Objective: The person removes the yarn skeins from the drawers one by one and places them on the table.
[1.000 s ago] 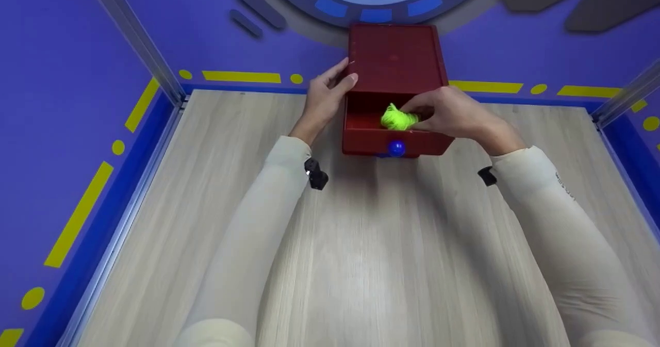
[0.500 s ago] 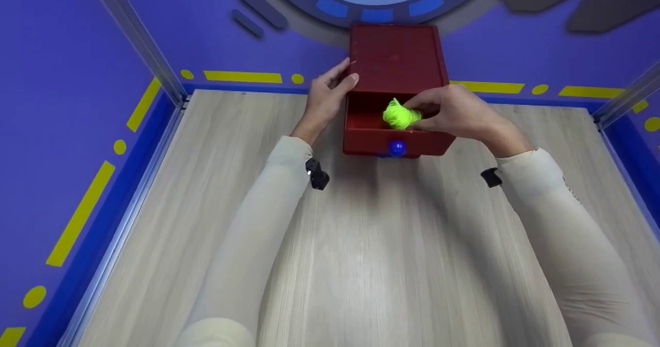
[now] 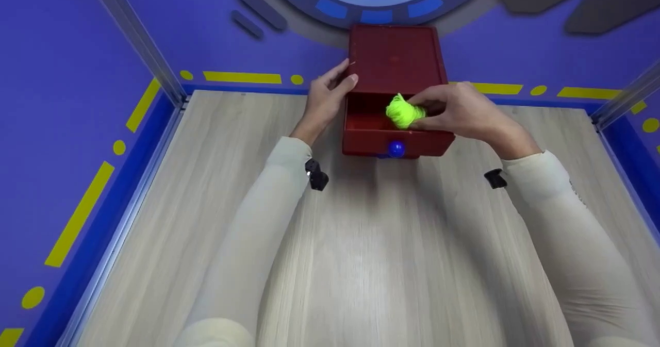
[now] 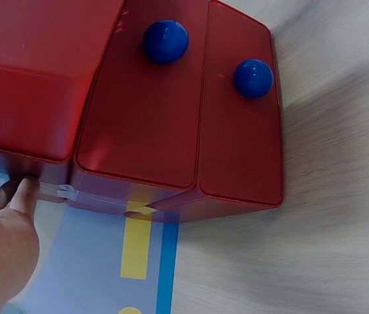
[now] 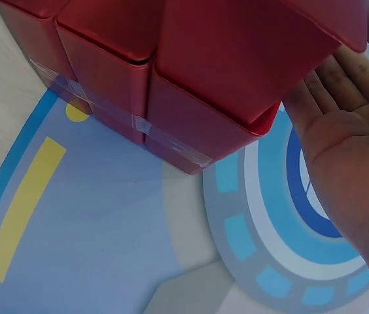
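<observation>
A red drawer cabinet [image 3: 393, 53] with stacked drawers stands against the back wall. Its top drawer [image 3: 368, 142] is pulled out and has a blue knob [image 3: 396, 149]. The right hand [image 3: 461, 111] pinches a neon yellow bundle of yarn [image 3: 401, 113] between thumb and fingers, over the inside of that drawer near its right side. In the right wrist view the drawer hides the yarn. With fairly straight fingers, the left hand [image 3: 325, 102] rests against the cabinet's left side, thumb near the top edge. The left wrist view shows its fingertips touching that side.
Two lower drawers with blue knobs [image 4: 253, 78] are closed in the left wrist view. Clear tape [image 5: 142, 124] runs along the cabinet's side. A light wooden table [image 3: 350, 264] lies in front, bounded by blue walls [image 3: 46, 79] with metal corner posts.
The right hand has lifted the yarn slightly and shifted it a little to the right within the drawer's opening. The left hand and the cabinet have stayed in place.
</observation>
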Available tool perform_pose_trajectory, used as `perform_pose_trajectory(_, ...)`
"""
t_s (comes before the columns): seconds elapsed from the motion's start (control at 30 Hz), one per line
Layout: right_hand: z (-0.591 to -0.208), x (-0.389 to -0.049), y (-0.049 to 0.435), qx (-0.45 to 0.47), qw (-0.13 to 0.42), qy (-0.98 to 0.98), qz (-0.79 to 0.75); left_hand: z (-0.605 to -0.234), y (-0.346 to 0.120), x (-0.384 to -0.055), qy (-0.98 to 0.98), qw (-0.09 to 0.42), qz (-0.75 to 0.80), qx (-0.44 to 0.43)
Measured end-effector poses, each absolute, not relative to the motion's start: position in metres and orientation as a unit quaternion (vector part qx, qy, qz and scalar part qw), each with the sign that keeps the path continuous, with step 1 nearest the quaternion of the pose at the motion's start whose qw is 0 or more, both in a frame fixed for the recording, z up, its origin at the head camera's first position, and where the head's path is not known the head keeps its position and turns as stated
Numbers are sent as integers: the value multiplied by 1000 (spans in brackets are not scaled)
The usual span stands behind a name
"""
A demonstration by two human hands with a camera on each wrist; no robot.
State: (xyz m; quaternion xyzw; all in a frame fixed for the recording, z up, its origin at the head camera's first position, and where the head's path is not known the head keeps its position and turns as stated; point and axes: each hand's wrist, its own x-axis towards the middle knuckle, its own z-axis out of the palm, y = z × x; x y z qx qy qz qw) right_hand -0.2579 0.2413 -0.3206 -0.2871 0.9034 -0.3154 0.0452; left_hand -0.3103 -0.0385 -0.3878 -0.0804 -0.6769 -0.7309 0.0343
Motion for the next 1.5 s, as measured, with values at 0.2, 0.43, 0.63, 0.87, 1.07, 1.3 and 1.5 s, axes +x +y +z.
perform_pose_trajectory(0.2, -317, -255, 244, -283, 41, 900, -330, -388, -39, -310, -678, 34, -730, -83)
perform_pose_trajectory(0.43, -317, -250, 251, -312, -16, 893, -325, -388, -37, -311, -681, 39, -727, -85)
perform_pose_trajectory(0.63, -314, -245, 260, -319, -65, 886, -329, -390, -36, -310, -685, 41, -722, -94)
perform_pose_trajectory(0.87, -312, -240, 271, -310, -108, 875, -355, -391, -35, -313, -684, 41, -723, -86)
perform_pose_trajectory(1.07, -315, -236, 282, -278, -145, 876, -368, -392, -34, -313, -683, 39, -725, -80)
perform_pose_trajectory(1.3, -318, -235, 295, -236, -170, 879, -378, -393, -35, -312, -688, 46, -720, -83)
perform_pose_trajectory(1.5, -324, -233, 306, -199, -182, 880, -392, -393, -35, -312, -685, 38, -723, -81)
